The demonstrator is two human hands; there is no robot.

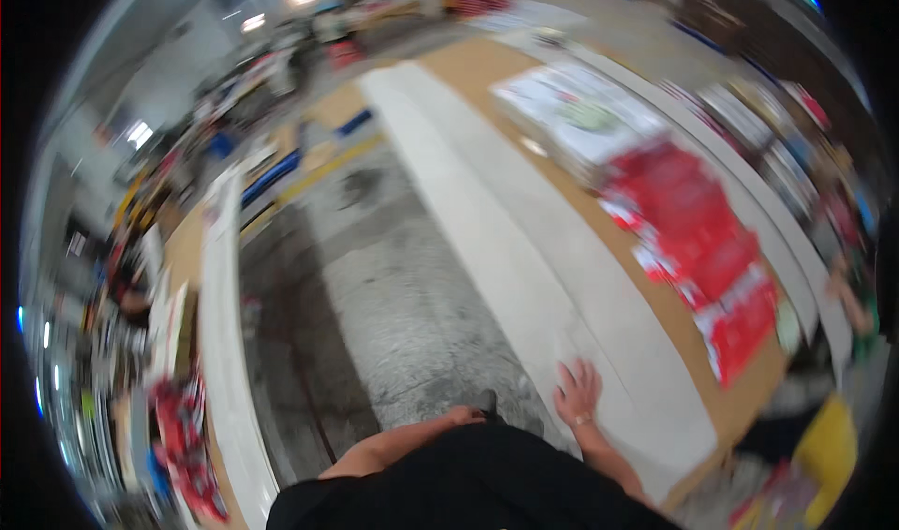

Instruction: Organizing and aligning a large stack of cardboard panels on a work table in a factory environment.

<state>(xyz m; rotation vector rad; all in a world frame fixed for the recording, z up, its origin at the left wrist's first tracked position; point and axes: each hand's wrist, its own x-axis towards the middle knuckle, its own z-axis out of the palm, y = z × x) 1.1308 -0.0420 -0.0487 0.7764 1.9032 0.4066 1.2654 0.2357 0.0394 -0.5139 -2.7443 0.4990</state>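
My right hand (578,394) lies open with its fingers spread on a long white sheet (496,240), which stretches away along the table. A lengthwise fold or edge runs down the sheet, just beside that hand. Close in front of my body, my left hand (465,416) is over the gap beside the table. Its fingers are small and blurred, so their grip cannot be made out. Next to it shows a small dark shape (489,403), perhaps the tip of a shoe.
On the brown tabletop (646,315), right of the sheet, lie red printed packages (688,221) and a stack of white printed sheets (576,109). Grey concrete floor (412,277) separates this table from another white-edged one (225,343) at left. A person's arm (847,296) shows far right.
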